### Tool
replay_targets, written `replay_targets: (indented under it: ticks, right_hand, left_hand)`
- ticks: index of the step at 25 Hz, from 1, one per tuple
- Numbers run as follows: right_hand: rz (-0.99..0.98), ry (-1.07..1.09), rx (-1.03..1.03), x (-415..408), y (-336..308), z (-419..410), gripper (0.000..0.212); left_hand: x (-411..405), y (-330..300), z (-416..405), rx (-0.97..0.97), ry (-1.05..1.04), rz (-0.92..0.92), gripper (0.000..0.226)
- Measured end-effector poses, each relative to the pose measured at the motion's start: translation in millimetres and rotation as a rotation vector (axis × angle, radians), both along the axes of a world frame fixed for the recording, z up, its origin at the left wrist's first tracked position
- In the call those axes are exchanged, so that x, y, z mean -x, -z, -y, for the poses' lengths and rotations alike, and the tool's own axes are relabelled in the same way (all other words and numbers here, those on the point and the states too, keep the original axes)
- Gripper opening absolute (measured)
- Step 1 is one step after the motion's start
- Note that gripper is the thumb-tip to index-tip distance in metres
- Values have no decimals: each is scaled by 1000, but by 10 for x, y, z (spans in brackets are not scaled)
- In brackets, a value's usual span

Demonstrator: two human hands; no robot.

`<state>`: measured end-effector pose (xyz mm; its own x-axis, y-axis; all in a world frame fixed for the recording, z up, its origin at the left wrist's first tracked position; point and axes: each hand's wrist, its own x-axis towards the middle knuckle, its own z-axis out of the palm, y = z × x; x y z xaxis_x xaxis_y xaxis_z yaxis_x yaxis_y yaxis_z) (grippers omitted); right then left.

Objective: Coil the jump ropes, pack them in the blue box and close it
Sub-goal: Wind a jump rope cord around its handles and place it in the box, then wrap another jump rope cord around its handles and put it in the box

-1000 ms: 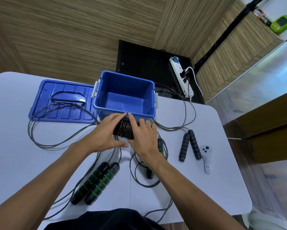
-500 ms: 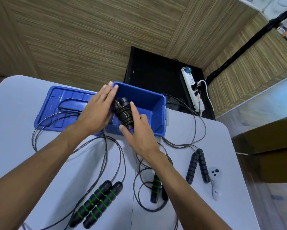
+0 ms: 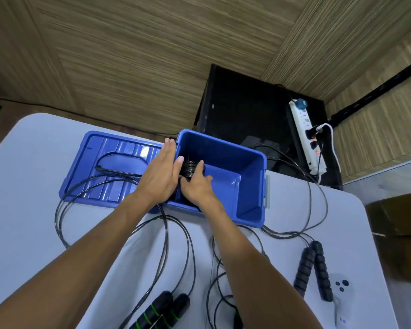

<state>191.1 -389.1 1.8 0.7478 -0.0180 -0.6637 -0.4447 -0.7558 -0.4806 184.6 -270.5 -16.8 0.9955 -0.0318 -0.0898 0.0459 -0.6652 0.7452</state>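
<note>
The open blue box (image 3: pixel 252 162) stands at the table's far edge. A coiled black jump rope (image 3: pixel 189 167) is inside its left end, held between my hands. My right hand (image 3: pixel 197 186) grips the coil with its thumb over the top. My left hand (image 3: pixel 161 172) lies with straight fingers along the box's left rim, its thumb touching the coil. The blue lid (image 3: pixel 109 162) lies flat to the left of the box. Uncoiled ropes lie on the table: green-striped handles (image 3: pixel 161 312) near me, black ribbed handles (image 3: pixel 313 271) at right.
Loose cords loop over the lid and across the white table (image 3: pixel 21 210). A white remote (image 3: pixel 340 295) lies beside the black handles. Behind the table are a black cabinet (image 3: pixel 242 110) and a white power strip (image 3: pixel 306 136).
Both hands lifted the coiled rope off the table in front of the box, carried it over the near wall, and lowered it into the box's left end.
</note>
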Motion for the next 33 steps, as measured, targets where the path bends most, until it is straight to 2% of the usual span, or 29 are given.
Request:
replay_targets:
  ticks: [3,7,10,12,14,17,19,21,23,28,33]
  right_hand:
    - [-102,-84,-55,-54,119,29,85]
    - [-42,-247,64,-77,158,138,99]
    - [30,-223,81,-39,127,122,93]
    - [153,-135,36,55,70,160,76]
    - [392,0,-23,322,-28,239,62]
    - [783,84,-65,1019,-151,359,47]
    - [849,84,-115,1537,-125,438,43]
    - [794,35,-130,1992,15,533,43]
    - [660,-17,-119,2387,173,634,44]
    - [307,101,-122,3061,375,758,55]
    - [234,124,-177,3468,272,616,63]
  left_hand:
    - [21,11,-2,51,-18,7,58]
    - [42,25,6,57,-19,20,57]
    - [42,14,-38,68,5,-14,60]
    - [106,5,-88,75,7,-11,61]
    - [343,3,-155,16,12,71,58]
    - [873,3,-346,-211,39,173,55]
    - [1227,15,-435,-407,109,263,53]
    - [1534,45,-474,-529,217,315,51]
    - [1845,72,-462,-611,282,289,49]
    - [2665,189,-359,-663,344,246,43]
    - [2757,171,-367,-788,550,197,74]
